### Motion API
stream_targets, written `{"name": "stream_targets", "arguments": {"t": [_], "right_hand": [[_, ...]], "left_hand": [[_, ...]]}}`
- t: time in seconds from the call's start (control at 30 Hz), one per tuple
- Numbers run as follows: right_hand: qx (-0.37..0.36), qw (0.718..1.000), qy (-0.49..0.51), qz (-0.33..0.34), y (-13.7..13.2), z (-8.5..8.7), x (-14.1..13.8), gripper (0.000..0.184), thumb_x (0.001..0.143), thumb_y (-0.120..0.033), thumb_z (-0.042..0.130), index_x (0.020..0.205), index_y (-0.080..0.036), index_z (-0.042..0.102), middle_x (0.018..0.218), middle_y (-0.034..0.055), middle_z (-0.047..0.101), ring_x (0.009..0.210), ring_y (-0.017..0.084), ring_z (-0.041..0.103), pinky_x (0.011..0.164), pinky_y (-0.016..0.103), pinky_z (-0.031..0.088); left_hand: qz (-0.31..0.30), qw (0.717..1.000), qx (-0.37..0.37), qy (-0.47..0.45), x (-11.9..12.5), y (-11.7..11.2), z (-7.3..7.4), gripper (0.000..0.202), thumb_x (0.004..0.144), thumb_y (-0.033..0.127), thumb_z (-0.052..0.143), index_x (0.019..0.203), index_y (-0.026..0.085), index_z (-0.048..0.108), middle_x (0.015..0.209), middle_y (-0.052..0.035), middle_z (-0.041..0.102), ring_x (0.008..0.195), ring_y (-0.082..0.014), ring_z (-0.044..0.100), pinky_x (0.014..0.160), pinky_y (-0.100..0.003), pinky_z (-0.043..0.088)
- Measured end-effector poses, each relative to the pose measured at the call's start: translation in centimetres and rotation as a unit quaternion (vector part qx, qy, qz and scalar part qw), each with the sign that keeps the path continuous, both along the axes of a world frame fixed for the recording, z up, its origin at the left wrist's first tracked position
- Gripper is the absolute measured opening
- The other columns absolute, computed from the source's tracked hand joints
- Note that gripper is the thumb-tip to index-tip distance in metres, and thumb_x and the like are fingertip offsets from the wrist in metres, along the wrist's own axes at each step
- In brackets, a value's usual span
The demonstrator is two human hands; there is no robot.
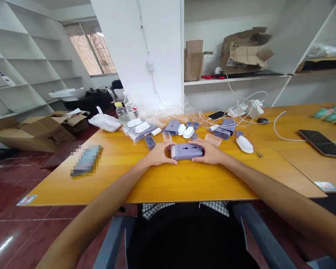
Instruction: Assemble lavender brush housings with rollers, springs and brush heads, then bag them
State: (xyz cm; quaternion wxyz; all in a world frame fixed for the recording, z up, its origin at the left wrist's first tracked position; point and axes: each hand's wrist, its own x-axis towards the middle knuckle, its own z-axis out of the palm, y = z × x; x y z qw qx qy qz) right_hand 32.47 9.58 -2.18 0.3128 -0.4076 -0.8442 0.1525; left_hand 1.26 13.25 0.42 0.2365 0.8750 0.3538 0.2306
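Observation:
A flat lavender plastic case [187,151] with small cut-outs on top lies on the orange table [168,183] in front of me. My left hand [159,154] grips its left end, fingers curled round a pale roller-like part. My right hand [210,151] clasps its right end. Just behind the case lie more lavender parts [172,127], white oval brush pieces [188,132], a clear lid [213,139] and a small lavender tray [149,142].
A bag of parts [138,129], water bottles [122,112] and a white plastic bag [104,121] stand at the back left. Chargers and cables [248,110], a mouse [262,120] and phones [322,143] lie to the right. A blurred dark object [86,160] rests left. Cardboard boxes [42,130] sit on the floor.

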Motion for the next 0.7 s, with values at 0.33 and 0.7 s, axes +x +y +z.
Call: {"name": "stream_targets", "arguments": {"t": [0.33,0.7], "right_hand": [[0.000,1.000,0.002,0.018,0.1,-0.2,0.3,0.079,0.079,-0.045,0.090,0.150,-0.024,0.063,0.147,0.0160,0.067,0.134,0.038,0.066,0.117,0.060,0.050],[-0.044,0.998,-0.011,0.045,-0.4,0.2,0.0,0.099,0.079,-0.057,0.089,0.165,-0.027,0.048,0.167,0.0165,0.052,0.153,0.042,0.050,0.126,0.066,0.038]], "left_hand": [[-0.005,1.000,0.016,0.024,-0.3,0.0,-0.4,0.098,0.065,0.064,0.096,0.145,0.018,0.064,0.139,-0.0169,0.071,0.119,-0.0383,0.071,0.108,-0.053,0.054],[-0.101,0.993,-0.046,0.035,-2.3,1.4,0.2,0.085,0.098,0.078,0.057,0.160,0.020,0.053,0.167,-0.0154,0.051,0.156,-0.0377,0.047,0.132,-0.057,0.033]]}}
